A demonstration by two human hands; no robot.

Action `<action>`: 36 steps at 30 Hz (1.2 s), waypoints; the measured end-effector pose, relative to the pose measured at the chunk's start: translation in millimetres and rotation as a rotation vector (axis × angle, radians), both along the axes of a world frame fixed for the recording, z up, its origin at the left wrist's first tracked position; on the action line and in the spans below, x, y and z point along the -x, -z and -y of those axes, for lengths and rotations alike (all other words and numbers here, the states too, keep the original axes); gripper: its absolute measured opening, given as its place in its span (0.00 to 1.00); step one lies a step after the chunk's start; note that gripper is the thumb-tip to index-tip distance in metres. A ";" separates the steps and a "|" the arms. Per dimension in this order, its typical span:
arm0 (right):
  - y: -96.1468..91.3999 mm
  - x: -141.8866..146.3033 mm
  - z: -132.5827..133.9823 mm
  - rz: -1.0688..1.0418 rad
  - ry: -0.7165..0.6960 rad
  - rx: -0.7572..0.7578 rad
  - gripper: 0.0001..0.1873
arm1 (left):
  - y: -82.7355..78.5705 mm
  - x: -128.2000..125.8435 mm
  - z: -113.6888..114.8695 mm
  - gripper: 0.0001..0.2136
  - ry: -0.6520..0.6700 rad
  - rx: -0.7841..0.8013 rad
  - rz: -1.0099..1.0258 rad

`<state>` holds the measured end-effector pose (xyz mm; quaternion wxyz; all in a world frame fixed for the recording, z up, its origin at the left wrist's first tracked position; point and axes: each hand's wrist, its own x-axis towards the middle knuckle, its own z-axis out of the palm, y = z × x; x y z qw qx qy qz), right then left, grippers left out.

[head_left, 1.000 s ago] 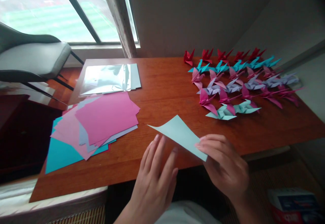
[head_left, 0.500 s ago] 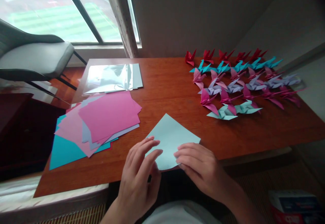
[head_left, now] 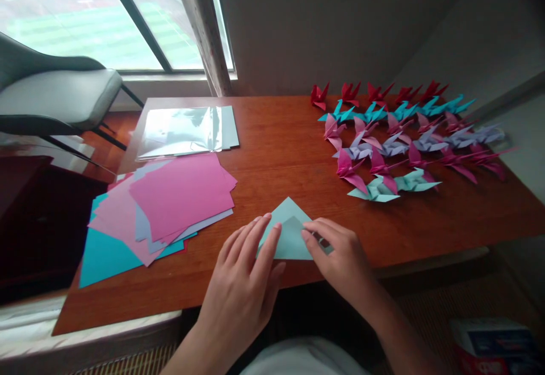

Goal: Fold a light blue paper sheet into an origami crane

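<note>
Folded over since the earlier frame, from a broad diamond with a curling near edge to a low triangle: pale mint-green paper sheet (head_left: 292,244). Shifted with it, right hand (head_left: 340,253), from fingers laid out flat to thumb and index meeting. Lies just ahead of both hands and between them, peak pointing away, long straight edge running left to right along the near side. Neither hand clearly nearer, both touching. Over the left slope, left hand (head_left: 244,267), fingers spread and slightly bent, nothing gripped. At the right slope, right thumb and index closed together, apparently pinching the folded layer; exact hold on the edge impossible to tell. Underneath, reddish-brown wooden tabletop (head_left: 272,165). Off to the left, well apart from the fingers, loose fanned stack of pink, lilac and turquoise paper sheets (head_left: 183,193); farther right, rows of folded coloured paper birds (head_left: 374,189).
</note>
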<state>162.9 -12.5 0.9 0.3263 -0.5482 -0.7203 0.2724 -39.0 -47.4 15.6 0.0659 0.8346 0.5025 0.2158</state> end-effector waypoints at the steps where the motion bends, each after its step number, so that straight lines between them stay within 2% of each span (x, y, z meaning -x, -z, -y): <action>1: 0.0 0.1 -2.9 0.013 0.002 0.012 0.07 | -2.3 -4.2 4.7 0.25 0.020 -0.029 -0.023; 4: 0.9 0.3 -11.5 0.065 -0.005 0.042 0.08 | -5.2 -18.7 18.7 0.24 0.089 -0.055 -0.074; 6: 2.0 0.4 -16.6 0.121 -0.008 0.056 0.08 | -1.8 -27.4 24.9 0.26 0.089 -0.036 -0.102; 9: 2.8 0.2 -22.8 0.264 0.000 0.057 0.08 | 6.8 -35.2 27.5 0.29 0.074 0.027 -0.180; 13: 1.2 1.1 -32.7 0.409 -0.004 -0.024 0.07 | 12.3 -37.9 25.8 0.29 0.068 0.064 -0.208; 18: -4.1 7.9 -48.7 0.467 -0.134 -0.076 0.16 | 13.4 -39.9 25.3 0.31 0.070 0.074 -0.225; 24: -12.8 14.0 -57.9 0.593 -0.196 -0.059 0.09 | 16.5 -41.9 25.6 0.32 0.055 0.085 -0.251; 30: -14.8 15.0 -60.0 0.618 -0.215 -0.046 0.04 | 18.0 -42.1 24.9 0.32 0.056 0.094 -0.260; 36: -14.0 11.8 -55.5 0.578 -0.204 -0.025 0.08 | 18.3 -43.2 23.8 0.32 0.059 0.077 -0.257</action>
